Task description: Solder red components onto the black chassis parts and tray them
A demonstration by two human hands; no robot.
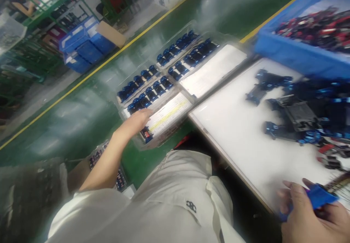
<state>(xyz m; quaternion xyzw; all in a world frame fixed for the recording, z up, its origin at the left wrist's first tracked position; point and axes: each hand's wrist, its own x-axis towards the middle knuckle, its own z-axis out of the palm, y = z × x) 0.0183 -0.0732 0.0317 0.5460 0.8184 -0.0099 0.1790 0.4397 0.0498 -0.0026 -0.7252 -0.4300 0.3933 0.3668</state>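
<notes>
My left hand [138,120] reaches down to the left onto a clear plastic tray [164,126] that holds rows of small blue parts [142,100]; its fingers rest flat among them near a paper sheet [169,113]. Motion blur hides the fingertips. My right hand [306,210] sits at the bottom right over the white table [235,126], closed around a blue flat piece [318,196] with a dark part sticking out to the right. A second clear tray [216,68] of blue parts lies farther back.
Blue and black metal assemblies [298,108] lie on the table's right side. A blue bin [300,46] full of red and dark parts stands at the back right. Green floor with yellow lines [109,58], blue crates [82,47] and racks lie to the left.
</notes>
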